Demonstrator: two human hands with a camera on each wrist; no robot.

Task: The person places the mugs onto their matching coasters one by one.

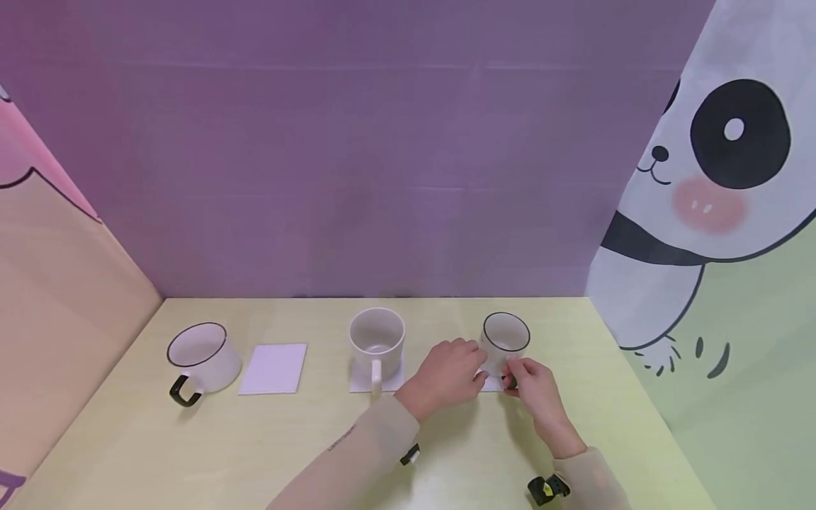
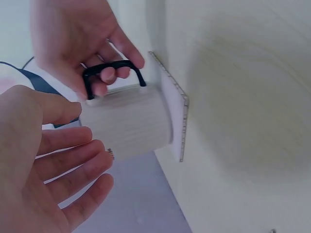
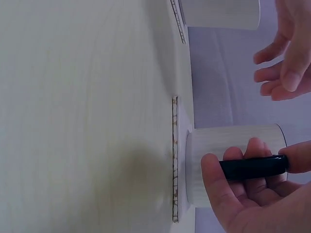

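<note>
A white mug [image 1: 505, 333] with a dark rim stands upright on a square white coaster [image 1: 492, 384] at the right. My right hand [image 1: 537, 397] grips its black handle [image 3: 252, 168], with several fingers curled round it in the right wrist view. To the mug's left is my left hand [image 1: 449, 372], its fingers loosely bent and holding nothing. The right wrist view shows a gap between that hand [image 3: 286, 58] and the mug. Part of the coaster is hidden by both hands in the head view.
A plain white mug [image 1: 377, 333] stands on another coaster [image 1: 360, 381] in the middle, handle towards me. Farther left lies a bare white coaster [image 1: 273, 369]. Beside it, at the far left, a wide white mug [image 1: 213, 365] with a black handle sits on the table [image 1: 191, 460].
</note>
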